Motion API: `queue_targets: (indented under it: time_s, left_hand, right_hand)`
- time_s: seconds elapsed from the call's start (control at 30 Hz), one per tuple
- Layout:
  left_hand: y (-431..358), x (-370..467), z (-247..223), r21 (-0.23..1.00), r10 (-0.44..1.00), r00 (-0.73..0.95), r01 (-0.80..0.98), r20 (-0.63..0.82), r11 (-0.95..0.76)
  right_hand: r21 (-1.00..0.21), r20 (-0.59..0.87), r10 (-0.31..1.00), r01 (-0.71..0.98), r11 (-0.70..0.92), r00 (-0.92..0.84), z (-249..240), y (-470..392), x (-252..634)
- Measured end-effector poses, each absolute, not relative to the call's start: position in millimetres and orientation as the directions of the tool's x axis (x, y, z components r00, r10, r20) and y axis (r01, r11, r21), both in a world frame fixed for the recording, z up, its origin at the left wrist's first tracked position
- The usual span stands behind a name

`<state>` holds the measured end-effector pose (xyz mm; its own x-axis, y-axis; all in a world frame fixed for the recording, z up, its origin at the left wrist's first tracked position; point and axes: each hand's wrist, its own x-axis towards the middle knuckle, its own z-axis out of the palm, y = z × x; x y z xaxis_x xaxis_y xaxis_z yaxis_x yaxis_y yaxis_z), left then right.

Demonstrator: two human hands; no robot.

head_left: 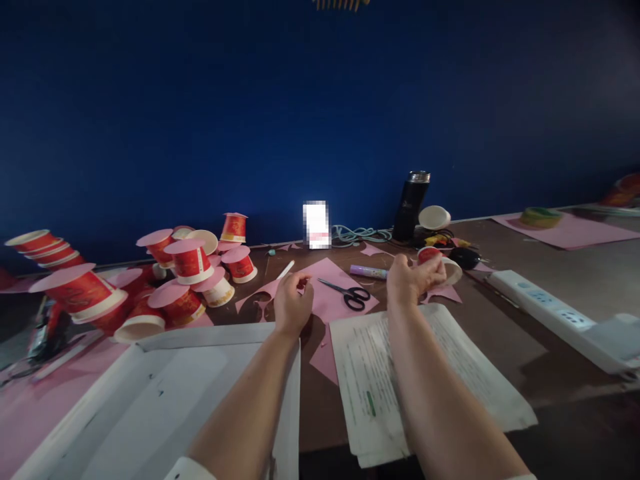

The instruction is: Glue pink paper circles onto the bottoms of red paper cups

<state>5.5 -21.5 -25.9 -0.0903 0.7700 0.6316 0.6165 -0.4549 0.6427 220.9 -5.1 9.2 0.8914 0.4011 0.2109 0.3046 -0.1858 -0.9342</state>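
Note:
My right hand [411, 279] is closed around a red and white paper cup [452, 271] that lies tilted, its rim facing right. Curled fingers on my left hand [293, 303] come together above the edge of a pink paper sheet [327, 293]; whatever they may pinch is hidden. Between the hands, black-handled scissors [350, 295] rest on that sheet, blades pointing to the upper left. A purple glue stick or marker [369, 272] lies just left of my right hand. Beside my left hand are a white pen [285, 269] and pink paper scraps [260, 299].
Several red paper cups [187, 263] with pink discs crowd the left. A shallow white box [195, 393] and printed sheets [365, 380] lie in front. Behind stand a lit phone [317, 225] and black flask [411, 207]. A power strip [545, 310] sits right.

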Motion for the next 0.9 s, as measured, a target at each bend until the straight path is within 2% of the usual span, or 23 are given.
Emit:
queue_targets:
  time_s: [0.1,0.27,0.43,0.63,0.9]
  left_hand:
    - [-22,4,-26,0.653,0.774,-0.100,0.610,0.625,-0.448]
    - [-25,3,-25,0.632,0.774,-0.074,0.629,0.629,-0.454]
    - [-28,4,-22,0.643,0.780,-0.071,0.615,0.622,-0.457]
    - [-30,6,-21,0.659,0.799,-0.048,0.596,0.600,-0.459]
    - [-31,9,-25,0.664,0.806,0.035,0.546,0.591,-0.511]
  right_hand:
    - [-0.940,0.176,0.382,0.271,-0.209,0.907,8,-4,226]
    - [-0.924,0.085,0.440,0.236,-0.300,0.894,1,0,239]
    - [-0.908,0.150,0.462,0.306,-0.285,0.874,-1,1,238]
    - [-0.868,0.304,0.473,0.444,-0.219,0.827,-5,1,235]
    - [-0.919,0.292,0.471,0.380,-0.103,0.833,-11,9,236]
